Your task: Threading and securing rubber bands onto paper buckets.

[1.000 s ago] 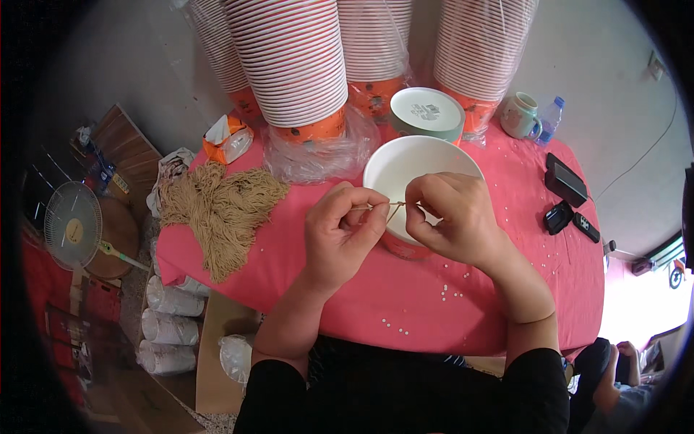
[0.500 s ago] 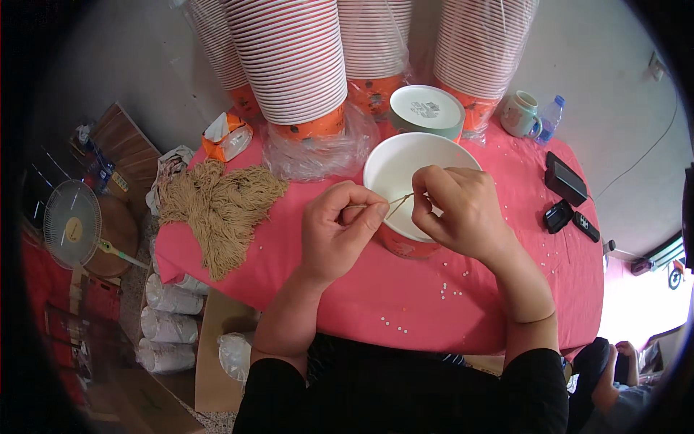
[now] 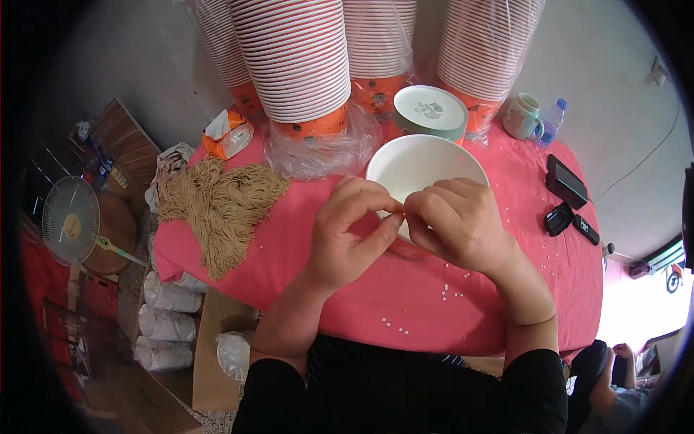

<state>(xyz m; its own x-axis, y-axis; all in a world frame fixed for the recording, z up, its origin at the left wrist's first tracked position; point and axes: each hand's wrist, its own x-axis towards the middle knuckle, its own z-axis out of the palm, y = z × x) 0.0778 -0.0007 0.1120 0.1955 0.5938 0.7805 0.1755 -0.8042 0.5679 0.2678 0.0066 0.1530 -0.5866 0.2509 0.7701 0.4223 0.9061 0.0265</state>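
My left hand [image 3: 345,235] and my right hand [image 3: 461,223] meet fingertip to fingertip over the near rim of a white-lined paper bucket [image 3: 416,163]. Both are closed in a pinch. The thin tan string they hold is almost wholly hidden between the fingers at this moment. A thick bundle of tan string [image 3: 223,210] lies spread on the pink tablecloth [image 3: 361,315] to the left. Small white beads [image 3: 452,293] are scattered on the cloth near my right forearm.
Tall stacks of paper buckets [image 3: 293,65] in plastic line the back. Behind the bucket stands a round container [image 3: 430,108] with a white top. A mug [image 3: 522,116], a bottle [image 3: 553,121] and a black case [image 3: 566,181] are at the right. A person [image 3: 603,383] sits at lower right.
My hands have come together, fingertips now touching. The string loop that showed between them is now out of sight. The view has shifted slightly.
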